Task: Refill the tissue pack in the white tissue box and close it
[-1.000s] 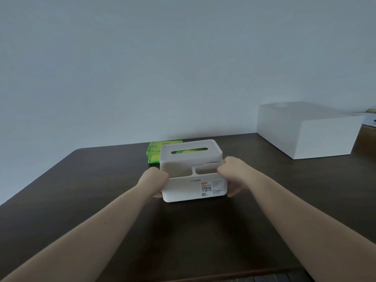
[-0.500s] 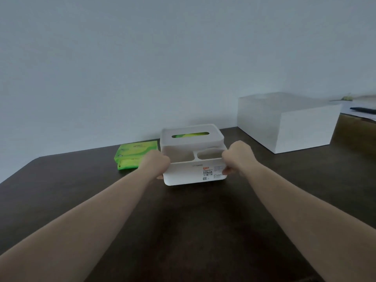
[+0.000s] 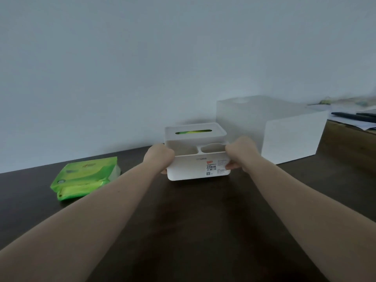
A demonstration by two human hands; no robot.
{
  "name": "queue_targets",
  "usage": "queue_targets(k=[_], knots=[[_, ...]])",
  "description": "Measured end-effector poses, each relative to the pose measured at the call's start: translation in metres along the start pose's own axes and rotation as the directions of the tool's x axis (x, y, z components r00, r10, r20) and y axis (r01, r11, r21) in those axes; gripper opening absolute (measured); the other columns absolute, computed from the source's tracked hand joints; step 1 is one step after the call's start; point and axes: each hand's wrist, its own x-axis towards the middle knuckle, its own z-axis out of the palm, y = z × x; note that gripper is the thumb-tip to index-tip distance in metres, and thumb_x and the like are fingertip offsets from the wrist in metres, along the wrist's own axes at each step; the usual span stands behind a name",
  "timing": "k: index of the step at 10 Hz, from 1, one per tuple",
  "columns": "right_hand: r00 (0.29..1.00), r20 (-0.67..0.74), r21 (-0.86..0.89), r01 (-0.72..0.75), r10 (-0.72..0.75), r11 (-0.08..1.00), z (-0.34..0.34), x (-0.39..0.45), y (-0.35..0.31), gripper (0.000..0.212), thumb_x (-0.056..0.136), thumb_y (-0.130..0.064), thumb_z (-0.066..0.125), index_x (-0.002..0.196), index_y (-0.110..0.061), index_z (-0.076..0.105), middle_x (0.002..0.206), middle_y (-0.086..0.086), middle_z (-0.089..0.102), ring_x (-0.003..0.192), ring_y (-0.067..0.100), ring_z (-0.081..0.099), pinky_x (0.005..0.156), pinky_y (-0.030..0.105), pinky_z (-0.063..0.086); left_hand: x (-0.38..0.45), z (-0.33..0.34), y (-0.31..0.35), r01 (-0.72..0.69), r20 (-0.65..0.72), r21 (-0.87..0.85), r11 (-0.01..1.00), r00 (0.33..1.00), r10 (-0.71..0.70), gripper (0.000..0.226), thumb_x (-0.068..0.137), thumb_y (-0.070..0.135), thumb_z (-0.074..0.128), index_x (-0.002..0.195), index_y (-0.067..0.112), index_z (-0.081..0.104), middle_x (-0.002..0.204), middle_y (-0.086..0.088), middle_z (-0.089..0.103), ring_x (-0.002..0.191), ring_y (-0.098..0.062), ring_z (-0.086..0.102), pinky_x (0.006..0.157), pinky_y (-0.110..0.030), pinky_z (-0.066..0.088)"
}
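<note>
The white tissue box (image 3: 195, 169) is in the middle of the view, just above the dark table (image 3: 183, 231), tilted slightly toward me. Its lid is on, and green shows through the slot on top. Two open compartments sit along its near side, and a label is on its front wall. My left hand (image 3: 157, 157) grips the box's left end and my right hand (image 3: 241, 153) grips its right end. Green tissue packs (image 3: 85, 176) lie on the table to the left of the box, apart from it.
A large white box (image 3: 284, 135) stands at the back right, close behind my right hand. Beyond it, a lighter surface (image 3: 350, 137) holds papers and dark pens. A pale wall runs along the table's far edge.
Both hands have carried the tissue box away from the green packs, to the right. The packs, earlier hidden behind the box, now lie in full view at the left.
</note>
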Motion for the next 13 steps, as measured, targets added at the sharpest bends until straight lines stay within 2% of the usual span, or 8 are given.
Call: queue_targets(k=[1, 4, 7, 9, 10, 11, 12, 13], knots=[[1.000, -0.023, 0.010, -0.007, 0.008, 1.000, 0.000, 0.020, -0.001, 0.023, 0.090, -0.005, 0.047, 0.067, -0.004, 0.048, 0.065, 0.013, 0.053, 0.070, 0.046, 0.072, 0.074, 0.053, 0.061, 0.011, 0.010, 0.009, 0.029, 0.018, 0.010, 1.000, 0.999, -0.029, 0.025, 0.081, -0.001, 0.038, 0.058, 0.006, 0.045, 0.065, -0.017, 0.058, 0.067, -0.035, 0.065, 0.065, -0.034, 0.054], [0.997, -0.071, 0.002, -0.001, 0.002, 1.000, 0.001, 0.063, -0.002, 0.014, 0.091, -0.009, 0.048, 0.086, 0.001, 0.055, 0.061, 0.012, 0.055, 0.076, 0.043, 0.073, 0.081, 0.051, 0.060, 0.050, 0.037, 0.025, -0.022, -0.009, 0.036, 0.999, 1.000, 0.022, 0.019, 0.080, 0.002, 0.040, 0.061, 0.005, 0.043, 0.056, -0.013, 0.052, 0.067, -0.036, 0.060, 0.068, -0.031, 0.045], [0.983, -0.172, -0.047, 0.062, -0.069, 0.997, 0.001, 0.087, 0.007, 0.029, 0.089, -0.009, 0.044, 0.063, -0.001, 0.051, 0.066, 0.019, 0.061, 0.083, 0.043, 0.071, 0.070, 0.044, 0.058, 0.070, 0.058, 0.034, -0.056, -0.016, 0.027, 0.998, 0.998, 0.056, 0.018, 0.078, 0.003, 0.041, 0.061, 0.008, 0.041, 0.062, -0.010, 0.050, 0.069, -0.034, 0.056, 0.067, -0.031, 0.043], [0.944, -0.273, -0.137, 0.153, -0.186, 0.979, 0.013, 0.085, 0.020, 0.036, 0.096, -0.028, 0.044, 0.116, -0.001, 0.057, 0.113, 0.018, 0.066, 0.105, 0.036, 0.062, 0.079, 0.036, 0.045, 0.065, 0.062, 0.033, -0.025, -0.040, -0.095, 0.995, 0.999, 0.022, 0.024, 0.085, 0.017, 0.042, 0.065, 0.005, 0.048, 0.079, -0.017, 0.064, 0.077, -0.038, 0.068, 0.071, -0.034, 0.050], [0.895, -0.327, -0.202, 0.246, -0.302, 0.948, 0.018, 0.077, 0.031, 0.032, 0.097, -0.027, 0.048, 0.115, -0.002, 0.058, 0.113, 0.015, 0.066, 0.107, 0.033, 0.060, 0.083, 0.036, 0.045, 0.062, 0.063, 0.024, 0.002, -0.042, -0.284, 0.959, 0.999, -0.015, 0.055, 0.089, 0.047, 0.035, 0.085, 0.001, 0.064, 0.094, -0.017, 0.071, 0.090, -0.038, 0.069, 0.087, -0.042, 0.056], [0.874, -0.306, -0.269, 0.301, -0.378, 0.915, 0.022, 0.070, 0.043, 0.033, 0.096, -0.018, 0.044, 0.123, -0.001, 0.056, 0.114, 0.015, 0.064, 0.109, 0.031, 0.059, 0.084, 0.034, 0.044, 0.059, 0.068, 0.008, 0.048, 0.021, -0.470, 0.881, 0.999, -0.044, 0.061, 0.080, 0.059, 0.035, 0.079, 0.008, 0.067, 0.099, -0.015, 0.072, 0.096, -0.034, 0.068, 0.093, -0.048, 0.054], [0.930, -0.197, -0.227, 0.266, -0.312, 0.937, 0.020, 0.059, 0.042, 0.052, 0.097, -0.016, 0.040, 0.148, -0.008, 0.034, 0.135, 0.014, 0.055, 0.125, 0.030, 0.051, 0.101, 0.036, 0.042, 0.044, 0.068, 0.000, 0.118, 0.090, -0.575, 0.809, 0.993, -0.081, 0.042, 0.090, 0.049, 0.042, 0.070, 0.016, 0.060, 0.089, -0.007, 0.067, 0.089, -0.023, 0.065, 0.093, -0.046, 0.055], [0.956, -0.127, -0.187, 0.238, -0.264, 0.953, 0.010, 0.051, 0.038, 0.046, 0.097, -0.018, 0.042, 0.143, -0.011, 0.043, 0.126, 0.012, 0.060, 0.122, 0.030, 0.054, 0.098, 0.036, 0.044, 0.033, 0.072, -0.009, 0.054, 0.019, -0.538, 0.841, 0.998, -0.052, 0.030, 0.097, 0.026, 0.042, 0.074, 0.018, 0.060, 0.087, -0.006, 0.065, 0.085, -0.021, 0.063, 0.091, -0.044, 0.056]])
